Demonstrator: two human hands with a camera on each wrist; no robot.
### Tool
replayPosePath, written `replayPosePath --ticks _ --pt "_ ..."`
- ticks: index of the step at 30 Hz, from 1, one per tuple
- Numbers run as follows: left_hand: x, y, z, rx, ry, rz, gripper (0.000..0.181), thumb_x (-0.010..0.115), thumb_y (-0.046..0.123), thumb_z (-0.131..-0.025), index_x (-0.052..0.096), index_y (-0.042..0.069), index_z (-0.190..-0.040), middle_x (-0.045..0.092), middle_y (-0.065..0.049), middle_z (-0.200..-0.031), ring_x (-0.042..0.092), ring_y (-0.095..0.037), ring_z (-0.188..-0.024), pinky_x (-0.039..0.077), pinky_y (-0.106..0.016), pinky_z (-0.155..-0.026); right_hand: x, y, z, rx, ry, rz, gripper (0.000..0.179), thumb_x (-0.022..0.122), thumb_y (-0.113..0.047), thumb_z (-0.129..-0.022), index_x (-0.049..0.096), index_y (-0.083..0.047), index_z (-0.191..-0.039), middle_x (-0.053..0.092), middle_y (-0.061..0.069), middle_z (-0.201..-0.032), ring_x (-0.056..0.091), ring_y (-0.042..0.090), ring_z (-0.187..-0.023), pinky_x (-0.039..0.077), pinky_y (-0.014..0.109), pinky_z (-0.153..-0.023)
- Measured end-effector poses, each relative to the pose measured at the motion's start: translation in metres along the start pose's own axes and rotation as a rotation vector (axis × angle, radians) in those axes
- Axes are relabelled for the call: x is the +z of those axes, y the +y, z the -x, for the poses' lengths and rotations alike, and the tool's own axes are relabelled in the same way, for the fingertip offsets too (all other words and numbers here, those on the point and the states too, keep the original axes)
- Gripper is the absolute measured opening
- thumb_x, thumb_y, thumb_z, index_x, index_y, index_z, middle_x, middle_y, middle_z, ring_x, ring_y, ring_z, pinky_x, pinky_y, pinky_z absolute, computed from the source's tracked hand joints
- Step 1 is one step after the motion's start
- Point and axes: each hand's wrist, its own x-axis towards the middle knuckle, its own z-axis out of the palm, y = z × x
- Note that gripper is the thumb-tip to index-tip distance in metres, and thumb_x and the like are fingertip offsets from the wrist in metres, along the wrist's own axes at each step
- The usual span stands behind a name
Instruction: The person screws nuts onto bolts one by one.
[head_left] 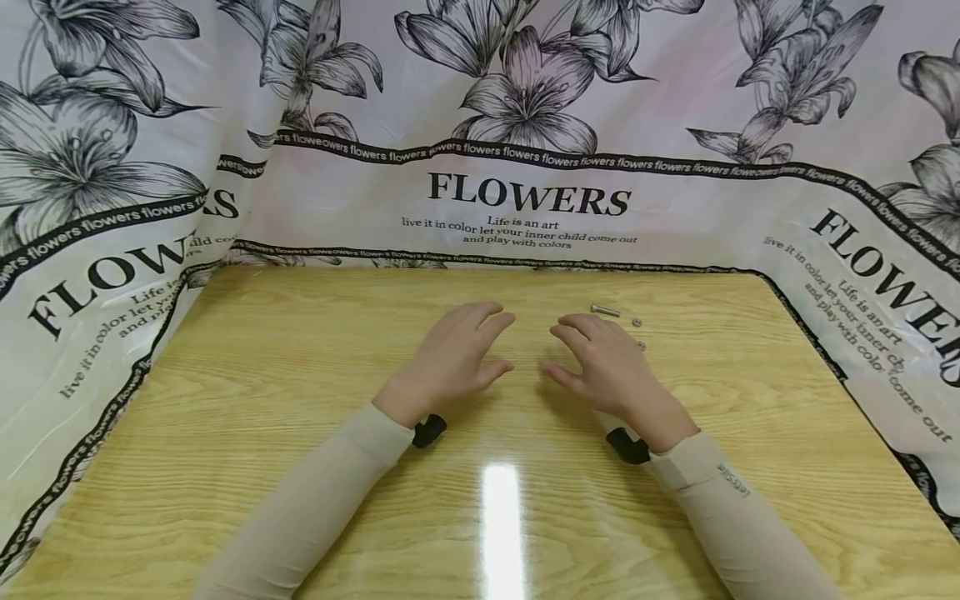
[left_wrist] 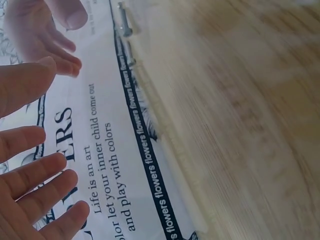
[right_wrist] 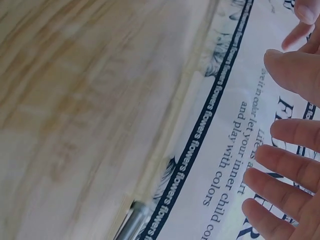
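Observation:
My left hand (head_left: pixel 457 354) is held over the middle of the table, its fingers apart and relaxed, with nothing in it. Facing it across a small gap, my right hand (head_left: pixel 603 362) has its fingers loosely spread and also holds nothing. Just beyond the right hand lies a silver metal bolt (head_left: pixel 605 309) on its side. Two small nuts (head_left: pixel 637 322) are beside it, the nearer one partly behind the right hand's edge. In the right wrist view, one end of the bolt (right_wrist: pixel 131 221) shows at the bottom edge, below the spread fingers (right_wrist: pixel 280 185).
The wood-grain table (head_left: pixel 300 350) is glossy and carries a bright light reflection near its front. A white curtain (head_left: pixel 337 200) printed with flowers and lettering encloses the back and both sides. Dark straps (head_left: pixel 628 447) sit at both wrists.

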Motion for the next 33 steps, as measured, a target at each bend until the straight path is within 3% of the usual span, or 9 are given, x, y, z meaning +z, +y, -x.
replayPosePath --ticks 5,17,28,33 --pt "0.004 0.005 -0.006 -0.007 -0.033 0.01 0.063 0.071 0.039 -0.086 0.05 0.007 -0.135 0.05 -0.012 -0.135 0.046 -0.027 -0.125 0.035 -0.039 -0.107 -0.003 0.006 0.007 0.015 -0.012 0.016 0.054 0.074 -0.04 -0.082 0.063 -0.002 -0.118 0.059 0.016 -0.121 0.055 0.035 -0.113 0.043 0.05 -0.096" --pt "0.013 0.017 -0.024 0.005 -0.106 0.028 0.063 0.067 0.042 -0.089 0.047 0.01 -0.139 0.047 -0.01 -0.139 0.046 -0.025 -0.127 0.037 -0.038 -0.106 -0.008 0.023 0.021 0.038 0.045 0.014 0.056 0.078 -0.038 -0.078 0.062 -0.001 -0.117 0.06 0.018 -0.121 0.055 0.037 -0.113 0.045 0.054 -0.091" --pt "0.021 0.025 -0.037 0.07 -0.096 0.074 0.059 0.068 0.038 -0.089 0.049 0.009 -0.137 0.05 -0.009 -0.135 0.047 -0.022 -0.123 0.038 -0.035 -0.104 -0.013 0.038 0.03 0.058 0.059 0.02 0.054 0.081 -0.032 -0.075 0.063 0.0 -0.116 0.061 0.017 -0.118 0.058 0.037 -0.106 0.048 0.052 -0.085" --pt "0.026 0.027 -0.044 0.073 -0.127 0.063 0.057 0.066 0.038 -0.09 0.049 0.01 -0.136 0.05 -0.006 -0.133 0.047 -0.019 -0.122 0.04 -0.033 -0.102 -0.014 0.045 0.034 0.083 0.037 0.028 0.053 0.08 -0.033 -0.076 0.063 -0.001 -0.116 0.061 0.016 -0.116 0.059 0.036 -0.104 0.048 0.05 -0.085"
